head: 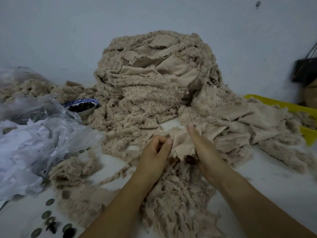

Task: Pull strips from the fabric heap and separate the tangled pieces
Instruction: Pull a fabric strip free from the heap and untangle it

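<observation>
Fabric heap (154, 83) of beige fleecy strips rises against the wall (68, 31) on the white table (274, 179), loose ends spilling toward the person. At its near foot both hands hold one strip (181, 143), smooth backing up: the left hand (157, 152) pinches one edge, the right hand (205, 148) clamps the other under its thumb, fingers hidden, likely to stretch it taut and tease it free.
</observation>
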`<state>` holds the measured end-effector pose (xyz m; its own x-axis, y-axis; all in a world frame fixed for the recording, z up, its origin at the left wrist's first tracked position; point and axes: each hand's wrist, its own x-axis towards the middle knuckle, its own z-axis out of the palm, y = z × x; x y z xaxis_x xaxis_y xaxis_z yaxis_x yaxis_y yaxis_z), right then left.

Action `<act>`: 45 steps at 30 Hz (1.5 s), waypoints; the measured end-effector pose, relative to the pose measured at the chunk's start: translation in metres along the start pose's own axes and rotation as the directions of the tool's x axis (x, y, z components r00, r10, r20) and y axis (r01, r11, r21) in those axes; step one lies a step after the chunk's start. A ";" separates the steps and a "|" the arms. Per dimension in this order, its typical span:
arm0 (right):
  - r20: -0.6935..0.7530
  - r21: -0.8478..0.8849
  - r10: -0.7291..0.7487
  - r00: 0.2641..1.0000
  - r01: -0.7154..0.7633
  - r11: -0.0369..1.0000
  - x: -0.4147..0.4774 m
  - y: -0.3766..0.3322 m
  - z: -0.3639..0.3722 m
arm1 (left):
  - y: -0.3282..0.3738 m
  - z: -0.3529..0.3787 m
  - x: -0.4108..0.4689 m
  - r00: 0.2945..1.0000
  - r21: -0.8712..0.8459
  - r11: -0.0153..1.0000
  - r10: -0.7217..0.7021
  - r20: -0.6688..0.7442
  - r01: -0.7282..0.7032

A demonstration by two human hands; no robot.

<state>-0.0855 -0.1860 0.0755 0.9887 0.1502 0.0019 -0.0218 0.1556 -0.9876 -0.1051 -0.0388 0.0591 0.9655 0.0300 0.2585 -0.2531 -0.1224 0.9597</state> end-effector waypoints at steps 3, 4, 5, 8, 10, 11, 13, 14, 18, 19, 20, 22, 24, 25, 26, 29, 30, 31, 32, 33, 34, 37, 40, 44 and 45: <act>0.039 -0.119 -0.048 0.998 0.053 0.991 -0.002 0.005 0.008 | -0.002 0.000 0.000 0.999 0.068 0.997 0.047 0.022 -0.048; 0.013 -0.152 -0.061 0.998 0.063 0.986 -0.002 0.007 0.009 | -0.003 0.000 0.000 0.999 0.078 0.996 0.043 0.031 -0.045; -0.019 -0.161 -0.075 0.997 0.071 0.984 -0.001 0.008 0.009 | -0.004 0.000 0.000 0.998 0.074 0.997 0.033 0.044 -0.036; -0.087 -0.121 -0.104 0.991 0.093 0.988 -0.001 0.006 0.008 | -0.006 -0.002 0.003 0.996 0.137 0.991 -0.009 0.087 -0.004; -0.159 -0.024 -0.103 0.982 0.100 0.995 0.001 0.006 0.008 | -0.009 -0.002 0.005 0.994 0.318 0.948 -0.009 0.106 -0.025; -0.208 0.040 -0.091 0.974 0.102 0.994 0.003 0.005 0.007 | -0.010 -0.003 0.006 0.993 0.411 0.911 -0.005 0.117 -0.044; -0.287 0.158 -0.066 0.956 0.115 0.981 0.005 0.003 0.004 | -0.014 -0.003 0.009 0.994 0.559 0.827 -0.011 0.111 -0.053; -0.305 0.190 -0.062 0.950 0.125 0.974 0.006 0.001 0.004 | -0.014 -0.003 0.010 0.996 0.599 0.800 -0.011 0.087 -0.044; -0.339 0.131 -0.094 0.936 0.146 0.981 0.006 0.003 0.010 | -0.012 -0.011 0.017 0.981 0.332 0.933 -0.080 -0.178 0.136; -0.328 0.107 -0.099 0.939 0.141 0.984 0.006 0.005 0.012 | -0.013 -0.012 0.018 0.958 0.199 0.962 -0.135 -0.254 0.188; -0.314 0.092 -0.097 0.944 0.132 0.987 0.005 0.006 0.015 | -0.009 -0.012 0.017 0.930 0.083 0.971 -0.190 -0.314 0.226; -0.290 0.077 -0.084 0.953 0.111 0.991 0.005 0.008 0.017 | -0.005 -0.010 0.014 0.897 -0.019 0.979 -0.195 -0.396 0.204; -0.276 0.110 -0.050 0.960 0.084 0.990 0.005 0.006 0.014 | -0.003 -0.012 0.013 0.902 -0.037 0.988 -0.154 -0.404 0.152; -0.256 0.151 -0.032 0.966 0.073 0.986 0.005 0.005 0.010 | -0.005 -0.014 0.013 0.928 -0.026 0.992 -0.123 -0.351 0.122; -0.224 0.207 -0.013 0.974 0.061 0.976 0.005 0.003 0.007 | -0.005 -0.015 0.012 0.958 0.058 0.992 -0.090 -0.273 0.110; -0.085 0.327 0.020 0.996 0.009 0.945 0.002 0.000 -0.003 | -0.002 -0.013 0.000 0.994 0.382 0.923 0.012 0.106 -0.052; -0.041 0.342 0.029 0.999 -0.013 0.940 0.000 -0.002 -0.004 | 0.003 -0.010 -0.005 0.978 0.367 0.926 0.013 0.208 -0.091; -0.001 0.350 0.032 0.999 -0.030 0.936 -0.001 -0.003 -0.006 | 0.006 -0.007 -0.008 0.964 0.310 0.947 0.004 0.266 -0.090; 0.040 0.359 0.032 0.999 -0.044 0.932 -0.002 -0.003 -0.007 | 0.011 -0.006 -0.011 0.962 0.232 0.972 -0.021 0.271 -0.044; 0.083 0.369 0.026 0.996 -0.055 0.928 -0.003 -0.003 -0.008 | 0.009 -0.006 -0.009 0.967 0.162 0.987 -0.050 0.250 0.009; 0.133 0.368 0.021 0.991 -0.069 0.927 -0.004 -0.004 -0.008 | 0.011 -0.007 -0.007 0.971 0.085 0.994 -0.084 0.222 0.067; 0.290 0.271 0.046 0.956 -0.128 0.954 -0.009 -0.003 -0.003 | 0.009 -0.011 -0.001 0.937 -0.278 0.918 -0.205 0.284 0.285; 0.345 0.154 0.087 0.935 -0.148 0.977 -0.012 0.001 0.002 | 0.012 -0.014 0.004 0.924 -0.550 0.747 -0.241 0.297 0.373; 0.258 0.135 0.077 0.963 -0.115 0.984 -0.008 0.002 -0.001 | 0.010 -0.023 0.014 0.962 -0.764 0.607 -0.266 0.062 0.217; 0.238 0.112 0.069 0.969 -0.098 0.989 -0.006 0.003 -0.003 | 0.008 -0.025 0.016 0.964 -0.800 0.569 -0.262 0.045 0.192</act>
<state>-0.0911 -0.1895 0.0722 0.9208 0.3890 -0.0288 -0.1349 0.2483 -0.9592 -0.0937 -0.0144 0.0739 0.9998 0.0164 -0.0075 -0.0069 0.7294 0.6841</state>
